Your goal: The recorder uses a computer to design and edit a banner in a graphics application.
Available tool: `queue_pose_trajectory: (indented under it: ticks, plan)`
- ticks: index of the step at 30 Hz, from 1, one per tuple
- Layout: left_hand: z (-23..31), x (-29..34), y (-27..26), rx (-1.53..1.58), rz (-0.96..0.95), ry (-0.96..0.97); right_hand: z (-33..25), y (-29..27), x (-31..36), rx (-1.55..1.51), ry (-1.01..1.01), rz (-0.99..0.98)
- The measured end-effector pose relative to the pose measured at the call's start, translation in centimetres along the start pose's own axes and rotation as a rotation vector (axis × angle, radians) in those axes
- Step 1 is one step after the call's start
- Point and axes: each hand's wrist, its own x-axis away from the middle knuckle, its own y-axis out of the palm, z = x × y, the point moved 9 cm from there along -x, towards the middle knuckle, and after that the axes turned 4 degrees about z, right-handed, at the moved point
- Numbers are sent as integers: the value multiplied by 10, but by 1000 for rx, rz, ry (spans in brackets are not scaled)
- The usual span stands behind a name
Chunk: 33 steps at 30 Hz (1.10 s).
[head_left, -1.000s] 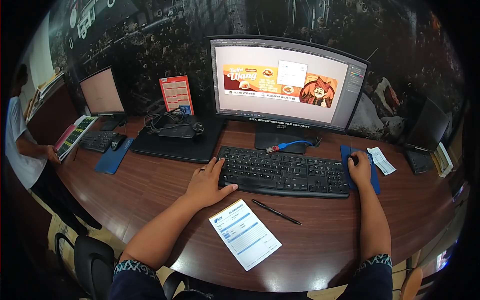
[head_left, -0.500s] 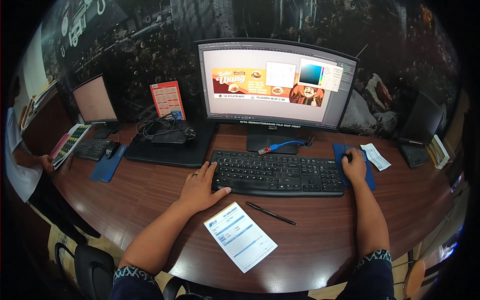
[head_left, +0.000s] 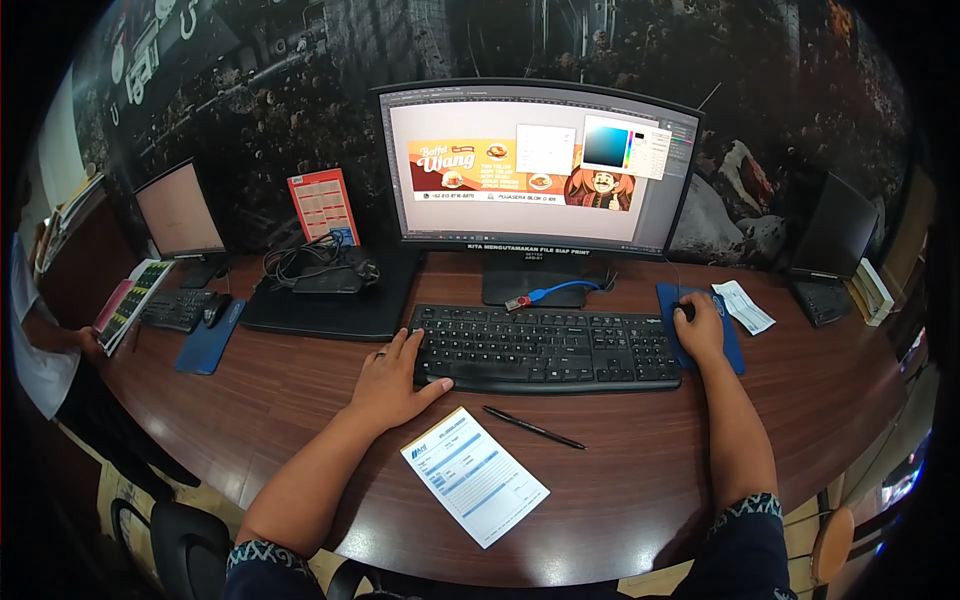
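Note:
My left hand point(head_left: 392, 385) rests at the left end of a black keyboard point(head_left: 545, 350), fingers spread over its edge keys and thumb stretched along its front. On a blue mouse pad point(head_left: 668, 296), my right hand point(head_left: 702, 332) curls over a dark computer mouse point(head_left: 686, 311), mostly hidden by the fingers. Behind the keyboard stands a wide monitor point(head_left: 440, 222) displaying an orange banner design, a small dialog window and a blue colour picker. A pad of printed forms point(head_left: 476, 480) lies in front of me, with a black pen point(head_left: 534, 428) just beyond it.
Left of the monitor, a black flat case point(head_left: 335, 318) carries a coiled cable and adapter point(head_left: 325, 275) before a red calendar point(head_left: 322, 206). A paper slip point(head_left: 743, 306) lies beside the mouse pad. Another person point(head_left: 50, 340) stands at far left holding a colourful printed sheet point(head_left: 130, 302).
The whole view has shifted slightly, so the desk items appear a little farther left. Both hands keep their places on keyboard and mouse, and the screen looks the same.

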Motion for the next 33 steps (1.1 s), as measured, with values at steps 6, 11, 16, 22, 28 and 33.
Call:
queue_pose_trajectory:
  ticks: [6, 11, 16, 22, 28, 33]
  plan:
    - [-1, 0, 0, 13, 5, 1, 5, -5, 1, 23, 44, 56]
    - [-1, 0, 0, 9, 16, 6, 7, -2, 0, 21, 27, 53]
    - [-2, -1, 1, -35, 33, 11, 5, -2, 1, 9, 25, 41]
    - [0, 0, 0, -6, 9, -4, 4, -2, 1, 15, 45, 24]
    - [-1, 0, 0, -5, 25, 14, 4, -3, 0, 3, 17, 36]
    - [-1, 0, 1, -7, 19, 4, -2, 0, 2, -8, 3, -9]
